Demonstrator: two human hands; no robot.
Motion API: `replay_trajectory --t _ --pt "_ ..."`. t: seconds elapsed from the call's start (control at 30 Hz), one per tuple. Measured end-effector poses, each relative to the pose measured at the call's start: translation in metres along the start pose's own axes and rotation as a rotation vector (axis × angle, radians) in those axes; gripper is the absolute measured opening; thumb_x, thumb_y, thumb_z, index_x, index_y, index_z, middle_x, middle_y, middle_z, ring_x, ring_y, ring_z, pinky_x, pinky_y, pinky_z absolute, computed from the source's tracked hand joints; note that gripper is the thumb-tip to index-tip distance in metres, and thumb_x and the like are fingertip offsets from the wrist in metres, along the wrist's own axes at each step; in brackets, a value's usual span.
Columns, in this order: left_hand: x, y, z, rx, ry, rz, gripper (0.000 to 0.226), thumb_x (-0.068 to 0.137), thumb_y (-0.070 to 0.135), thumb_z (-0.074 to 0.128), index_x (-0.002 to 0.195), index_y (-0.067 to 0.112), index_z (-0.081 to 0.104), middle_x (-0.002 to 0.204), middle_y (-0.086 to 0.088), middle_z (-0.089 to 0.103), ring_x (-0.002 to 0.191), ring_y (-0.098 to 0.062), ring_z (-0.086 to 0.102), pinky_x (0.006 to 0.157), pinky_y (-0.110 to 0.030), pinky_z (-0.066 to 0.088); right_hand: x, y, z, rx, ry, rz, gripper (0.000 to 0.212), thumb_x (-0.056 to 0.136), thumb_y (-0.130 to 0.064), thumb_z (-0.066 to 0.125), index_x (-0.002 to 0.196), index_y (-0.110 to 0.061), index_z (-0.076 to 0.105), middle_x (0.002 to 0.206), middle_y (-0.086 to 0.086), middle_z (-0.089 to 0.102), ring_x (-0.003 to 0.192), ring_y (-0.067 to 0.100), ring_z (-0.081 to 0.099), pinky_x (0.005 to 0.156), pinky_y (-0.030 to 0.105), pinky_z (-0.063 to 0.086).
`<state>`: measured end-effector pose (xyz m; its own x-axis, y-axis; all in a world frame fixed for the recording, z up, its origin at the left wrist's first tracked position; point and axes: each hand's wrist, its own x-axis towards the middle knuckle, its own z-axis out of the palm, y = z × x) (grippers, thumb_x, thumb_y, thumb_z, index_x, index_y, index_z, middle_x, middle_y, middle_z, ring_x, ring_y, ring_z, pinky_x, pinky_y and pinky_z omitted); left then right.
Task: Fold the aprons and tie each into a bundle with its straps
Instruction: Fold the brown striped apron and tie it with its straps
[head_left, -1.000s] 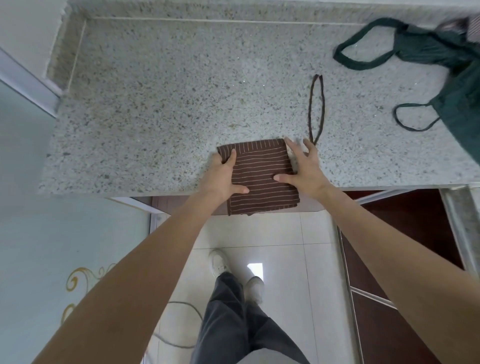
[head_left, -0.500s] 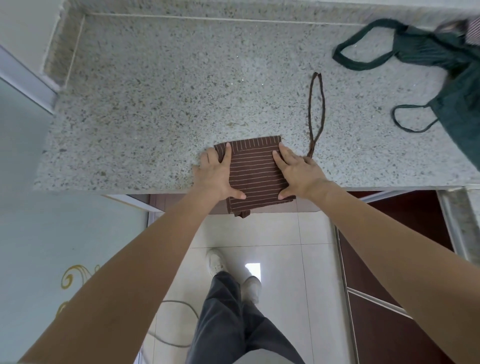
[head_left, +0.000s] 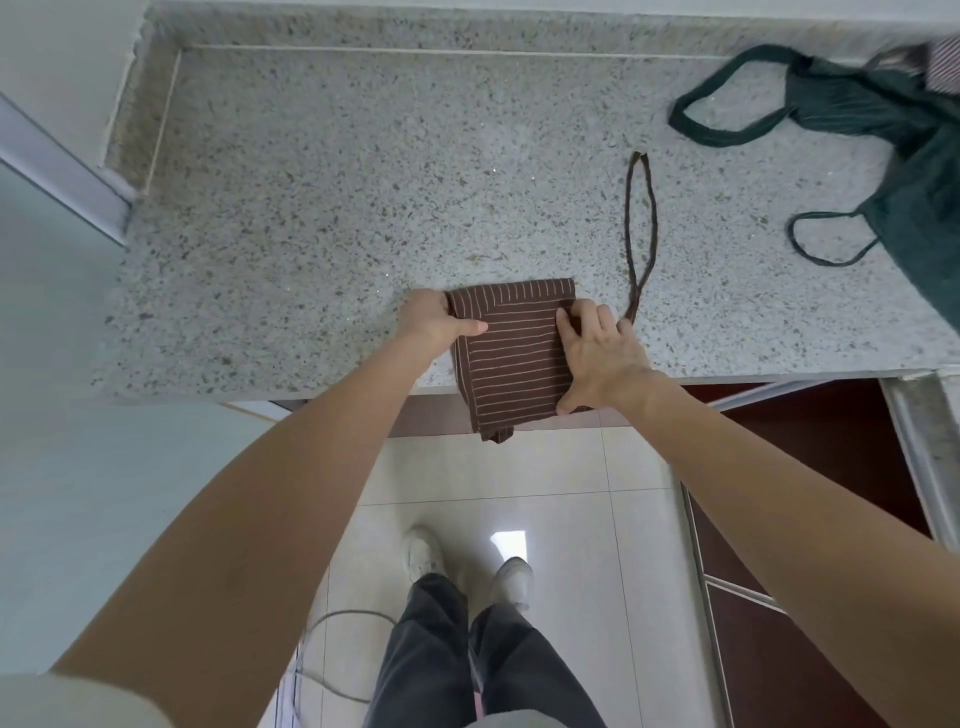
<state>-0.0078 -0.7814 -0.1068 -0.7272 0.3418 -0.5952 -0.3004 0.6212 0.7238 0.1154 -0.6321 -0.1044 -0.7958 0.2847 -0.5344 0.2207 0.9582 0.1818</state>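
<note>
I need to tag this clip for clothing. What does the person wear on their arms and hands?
Both forearms are bare. The left hand and right hand wear no gloves, rings or watch. A pale short sleeve shows at the left shoulder only.

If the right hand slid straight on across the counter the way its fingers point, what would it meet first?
The right hand points up and slightly left over the folded brown apron. Past the apron's far edge only bare counter shows up to the back ledge. The brown strap loop lies off to its right, probably missed.
</note>
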Motion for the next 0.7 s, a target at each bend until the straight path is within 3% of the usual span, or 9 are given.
replay_trajectory --t 0.1,0.2,0.27,0.33,0.4,0.5,0.57,0.63,0.7 --pt "0.006 0.005 -0.002 -0.060 -0.021 -0.028 0.031 0.079 0.006 0.073 0.107 0.004 0.058 0.114 -0.011 0.063 0.072 -0.013 0.062 0.061 -0.019 0.053 0.001 0.002 -0.010 0.458 -0.095 0.065 0.097 0.081 -0.049 0.061 0.152 -0.017 0.002 0.137 0.013 0.025 0.123 0.028 0.038 0.095 0.036 0.044" --pt "0.010 0.007 -0.005 -0.262 -0.145 -0.050 0.049 0.089 -0.001 0.059 0.133 0.007 0.041 0.142 -0.014 0.044 0.068 -0.016 0.069 0.054 -0.022 0.057 0.001 -0.001 -0.011 0.863 -0.103 0.121 0.074 0.093 -0.033 0.050 0.151 -0.018 0.007 0.119 0.012 0.056 0.101 0.023 0.058 0.083 0.026 0.047" --pt "0.012 0.006 -0.008 -0.291 -0.242 -0.025 0.063 0.092 0.002 0.055 0.146 0.016 0.024 0.150 -0.013 0.032 0.074 -0.021 0.072 0.060 -0.028 0.058 0.001 -0.002 -0.011 1.174 -0.127 0.189 0.069 0.094 -0.025 0.053 0.151 -0.021 0.014 0.098 0.002 0.061 0.086 0.017 0.061 0.080 0.024 0.051" --pt "0.011 0.006 -0.011 -0.344 -0.327 -0.024 0.067 0.094 0.003 0.052 0.149 0.020 0.017 0.151 -0.011 0.030 0.085 -0.025 0.071 0.075 -0.034 0.058 0.000 0.002 -0.013 1.537 -0.167 0.279 0.057 0.094 -0.031 0.053 0.146 -0.024 0.030 0.100 0.000 0.057 0.091 0.020 0.061 0.088 0.030 0.051" --pt "0.008 0.002 -0.013 -0.418 -0.406 -0.027 0.068 0.094 0.002 0.050 0.148 0.023 0.014 0.151 -0.012 0.030 0.096 -0.027 0.069 0.090 -0.038 0.053 0.000 0.012 -0.016 1.923 -0.224 0.396 0.046 0.094 -0.045 0.048 0.132 -0.021 0.044 0.110 0.010 0.053 0.099 0.030 0.059 0.097 0.041 0.046" --pt "0.004 -0.009 -0.016 -0.493 -0.455 -0.021 0.080 0.094 0.001 0.049 0.150 0.030 -0.001 0.153 -0.015 0.024 0.105 -0.026 0.065 0.100 -0.036 0.046 0.003 0.024 -0.013 2.272 -0.241 0.492 0.070 0.087 -0.064 0.043 0.129 -0.008 0.040 0.116 0.023 0.053 0.104 0.042 0.056 0.103 0.058 0.036" --pt "0.001 -0.013 -0.015 -0.493 -0.469 -0.027 0.084 0.094 -0.002 0.048 0.149 0.024 -0.010 0.152 -0.018 0.024 0.109 -0.025 0.063 0.102 -0.032 0.043 0.004 0.027 -0.010 2.375 -0.241 0.524 0.078 0.083 -0.071 0.042 0.135 -0.013 0.035 0.121 0.028 0.051 0.108 0.047 0.053 0.103 0.064 0.031" --pt "-0.002 -0.015 -0.016 -0.474 -0.462 -0.051 0.077 0.092 -0.008 0.046 0.150 0.011 -0.001 0.151 -0.021 0.024 0.113 -0.023 0.061 0.101 -0.027 0.044 0.004 0.028 -0.011 2.396 -0.240 0.517 0.077 0.081 -0.073 0.041 0.139 -0.023 0.034 0.124 0.030 0.047 0.108 0.049 0.052 0.103 0.066 0.030" --pt "-0.004 -0.018 -0.018 -0.327 -0.488 -0.004 0.049 0.089 -0.017 0.040 0.131 0.007 0.048 0.146 -0.017 0.037 0.117 -0.017 0.056 0.096 -0.020 0.046 0.002 0.026 -0.013 2.343 -0.252 0.498 0.071 0.083 -0.071 0.042 0.137 -0.026 0.040 0.125 0.028 0.042 0.107 0.046 0.054 0.103 0.065 0.031"
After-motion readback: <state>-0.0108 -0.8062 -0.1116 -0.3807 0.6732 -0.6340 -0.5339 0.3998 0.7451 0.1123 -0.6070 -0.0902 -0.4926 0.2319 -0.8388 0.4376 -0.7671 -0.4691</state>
